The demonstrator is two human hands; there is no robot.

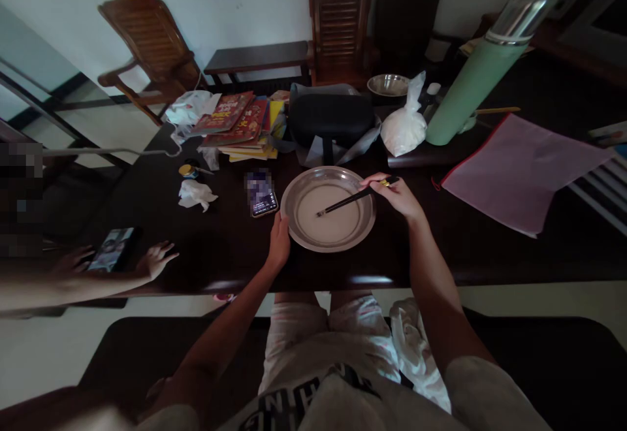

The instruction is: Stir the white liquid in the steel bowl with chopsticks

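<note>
A wide, shallow metal basin (329, 247) stands on the dark table in front of me, with a pale, whitish liquid (308, 225) inside. At its left rim is my left hand (280, 241), thumb along the edge and the other fingers partly hidden against the side. My right hand (399, 194), above the right rim, is closed around a pair of black chopsticks (347, 202) with gold-coloured ends. They slant down to the left, and their tips sit close together at the liquid's surface. A phone (264, 204) lies just left of the basin.
Behind the basin are a black case (333, 117), stacked books (235, 121), a tied bag of white powder (404, 132) and a tall green flask (473, 91). A mauve mesh pouch (514, 170) lies right. At left are crumpled tissue (196, 194) and another person's hand (155, 261) beside a phone (112, 250).
</note>
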